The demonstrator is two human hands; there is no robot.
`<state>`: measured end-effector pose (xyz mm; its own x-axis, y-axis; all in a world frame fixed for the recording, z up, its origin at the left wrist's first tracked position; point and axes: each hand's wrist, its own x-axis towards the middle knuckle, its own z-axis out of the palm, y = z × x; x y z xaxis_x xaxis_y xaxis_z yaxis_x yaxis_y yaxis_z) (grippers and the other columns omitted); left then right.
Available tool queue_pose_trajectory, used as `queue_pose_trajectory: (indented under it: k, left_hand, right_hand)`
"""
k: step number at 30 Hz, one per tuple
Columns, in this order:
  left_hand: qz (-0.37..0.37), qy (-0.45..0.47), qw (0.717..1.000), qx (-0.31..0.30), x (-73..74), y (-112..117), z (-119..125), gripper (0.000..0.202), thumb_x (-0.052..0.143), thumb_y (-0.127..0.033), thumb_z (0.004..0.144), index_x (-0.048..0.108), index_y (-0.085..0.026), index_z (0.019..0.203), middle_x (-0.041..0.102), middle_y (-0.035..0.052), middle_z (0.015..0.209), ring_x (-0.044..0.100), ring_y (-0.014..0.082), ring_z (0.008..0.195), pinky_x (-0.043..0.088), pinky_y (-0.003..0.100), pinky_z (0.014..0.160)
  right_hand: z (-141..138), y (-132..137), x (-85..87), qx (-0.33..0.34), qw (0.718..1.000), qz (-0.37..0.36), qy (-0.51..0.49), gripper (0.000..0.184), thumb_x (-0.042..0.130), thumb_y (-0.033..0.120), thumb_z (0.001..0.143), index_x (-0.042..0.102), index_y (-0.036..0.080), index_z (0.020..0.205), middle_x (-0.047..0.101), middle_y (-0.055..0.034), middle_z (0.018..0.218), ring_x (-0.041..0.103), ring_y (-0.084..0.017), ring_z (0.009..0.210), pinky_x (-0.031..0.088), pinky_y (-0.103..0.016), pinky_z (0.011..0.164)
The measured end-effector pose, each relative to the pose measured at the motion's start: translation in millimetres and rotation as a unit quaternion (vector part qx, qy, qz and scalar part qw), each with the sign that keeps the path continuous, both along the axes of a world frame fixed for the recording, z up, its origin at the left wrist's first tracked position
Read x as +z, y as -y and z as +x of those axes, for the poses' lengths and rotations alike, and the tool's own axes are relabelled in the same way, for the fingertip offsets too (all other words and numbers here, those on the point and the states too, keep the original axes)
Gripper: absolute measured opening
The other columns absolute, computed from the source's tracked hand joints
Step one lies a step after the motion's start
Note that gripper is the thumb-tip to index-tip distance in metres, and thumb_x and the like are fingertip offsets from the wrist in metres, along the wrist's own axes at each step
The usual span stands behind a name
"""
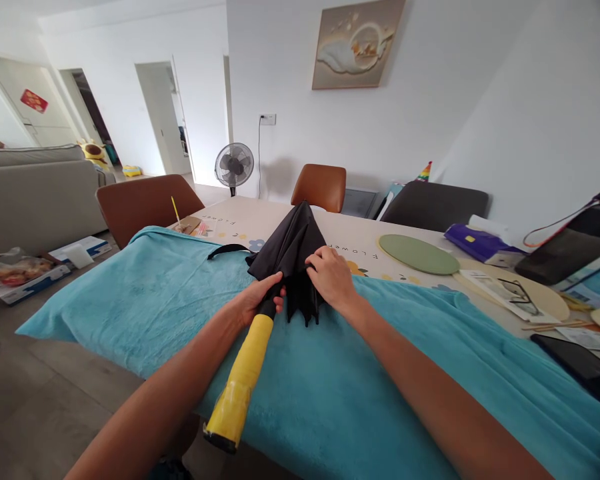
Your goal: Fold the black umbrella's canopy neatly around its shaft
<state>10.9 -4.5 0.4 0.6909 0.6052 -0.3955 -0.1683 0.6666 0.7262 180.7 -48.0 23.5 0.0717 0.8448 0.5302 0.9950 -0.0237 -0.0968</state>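
Observation:
A folded black umbrella [291, 248] with a yellow handle [240, 377] lies on a turquoise towel [145, 293] spread over the table. My left hand [257, 297] is wrapped round the umbrella's shaft just above the yellow handle. My right hand [330, 275] rests on the black canopy, its fingers curled and pinching the fabric. The handle sticks out past the table's near edge. A black strap [227, 251] trails from the canopy to the left.
A green round mat [418, 254], a purple pouch [473, 244], glasses [521, 295] on papers and a dark bag [565, 250] crowd the table's right side. Brown chairs [147, 203] stand around it. A fan [234, 165] and a grey sofa [35, 193] are behind.

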Motion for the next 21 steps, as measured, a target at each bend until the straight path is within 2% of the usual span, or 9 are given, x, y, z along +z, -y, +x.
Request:
queue_pose_trajectory:
  k: [3,5,8,10,12,13,15,18,21]
  left_hand:
    - [-0.021,0.008,1.0,-0.001,0.6,-1.3,-0.3,0.024,0.052,-0.032,0.085,0.05,-0.011,0.075,0.048,-0.001,0.06,0.04,0.0036,0.04,0.039,0.016,0.035]
    - [-0.034,0.02,0.999,-0.003,2.2,-1.8,-0.8,0.024,0.05,-0.032,0.086,0.05,-0.01,0.075,0.048,-0.001,0.06,0.04,0.0032,0.039,0.038,0.016,0.034]
    - [-0.055,0.033,0.998,-0.005,4.9,-2.2,-1.6,0.025,0.048,-0.033,0.087,0.049,-0.01,0.076,0.047,-0.0011,0.059,0.039,0.0029,0.039,0.037,0.015,0.034]
    - [-0.076,0.046,0.996,-0.011,6.3,-2.8,-2.3,0.027,0.045,-0.034,0.088,0.049,-0.01,0.076,0.047,-0.0013,0.059,0.038,0.0028,0.039,0.036,0.015,0.033]
    - [-0.093,0.064,0.994,-0.015,7.3,-3.5,-2.9,0.03,0.042,-0.036,0.09,0.049,-0.01,0.077,0.046,-0.0015,0.059,0.037,0.0025,0.038,0.036,0.015,0.033]
    - [-0.098,0.071,0.993,-0.015,7.6,-3.8,-3.2,0.031,0.041,-0.036,0.09,0.049,-0.01,0.077,0.046,-0.0015,0.058,0.037,0.0024,0.038,0.035,0.014,0.033]
    - [-0.104,0.077,0.991,-0.016,8.1,-4.0,-3.7,0.031,0.04,-0.037,0.09,0.049,-0.01,0.078,0.046,-0.0013,0.058,0.037,0.0024,0.038,0.035,0.014,0.033]
    - [-0.111,0.079,0.99,-0.018,8.7,-3.7,-4.2,0.031,0.04,-0.037,0.09,0.05,-0.011,0.078,0.046,-0.0008,0.058,0.037,0.0025,0.039,0.034,0.014,0.034]
    - [-0.118,0.087,0.989,-0.018,9.1,-4.0,-4.6,0.032,0.038,-0.038,0.091,0.049,-0.011,0.078,0.046,-0.0009,0.058,0.036,0.0025,0.038,0.034,0.014,0.034]
  right_hand:
    - [13.1,-4.7,2.8,-0.03,0.984,0.109,-0.134,0.021,0.046,0.022,0.08,0.066,0.021,0.087,0.063,-0.0055,0.083,0.058,-0.021,0.084,0.045,-0.033,0.071]
    - [21.1,-6.9,7.3,-0.047,0.941,0.162,-0.295,0.022,0.046,0.024,0.079,0.065,0.021,0.089,0.059,-0.0017,0.065,0.058,-0.018,0.066,0.047,-0.031,0.062]
    - [23.7,-8.5,14.5,-0.036,0.812,0.165,-0.558,0.022,0.042,0.022,0.075,0.06,0.02,0.087,0.046,0.0051,0.046,0.048,-0.013,0.041,0.045,-0.026,0.044]
    - [19.0,-8.4,18.8,0.003,0.728,0.17,-0.664,0.021,0.04,0.018,0.073,0.057,0.021,0.086,0.051,0.0052,0.05,0.051,-0.012,0.04,0.047,-0.025,0.042]
    - [12.2,-7.4,22.5,0.047,0.671,0.189,-0.715,0.02,0.039,0.016,0.073,0.053,0.022,0.087,0.059,0.0037,0.06,0.059,-0.012,0.049,0.052,-0.026,0.049]
    - [9.0,-6.7,23.9,0.063,0.653,0.192,-0.73,0.019,0.039,0.016,0.074,0.051,0.022,0.087,0.06,0.0034,0.062,0.061,-0.012,0.052,0.054,-0.027,0.051]
    - [4.0,-5.1,25.8,0.073,0.637,0.169,-0.749,0.017,0.037,0.017,0.078,0.048,0.023,0.089,0.061,0.0032,0.059,0.061,-0.013,0.05,0.055,-0.029,0.052]
    - [-2.4,-2.9,26.0,0.07,0.635,0.106,-0.762,0.014,0.033,0.023,0.083,0.043,0.022,0.094,0.062,0.0014,0.057,0.06,-0.015,0.045,0.054,-0.031,0.048]
    - [-12.2,-0.7,22.8,0.104,0.639,0.07,-0.759,0.014,0.035,0.026,0.085,0.043,0.022,0.096,0.065,-0.0021,0.067,0.065,-0.018,0.057,0.056,-0.036,0.056]
